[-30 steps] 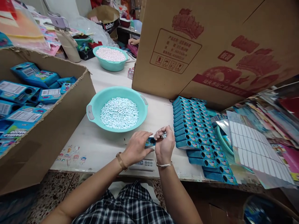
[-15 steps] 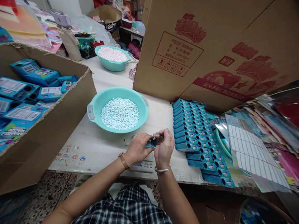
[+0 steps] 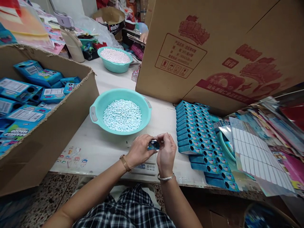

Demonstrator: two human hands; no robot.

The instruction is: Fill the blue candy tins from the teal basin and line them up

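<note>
Blue printed box (image 3: 153, 145), small and partly hidden.

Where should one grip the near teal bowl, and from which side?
Probably by both grey-inset handles, coming from left and right: they jut from opposite ends. The wide, open bowl sits upright with loose pellets inside, so keep it level.
</note>
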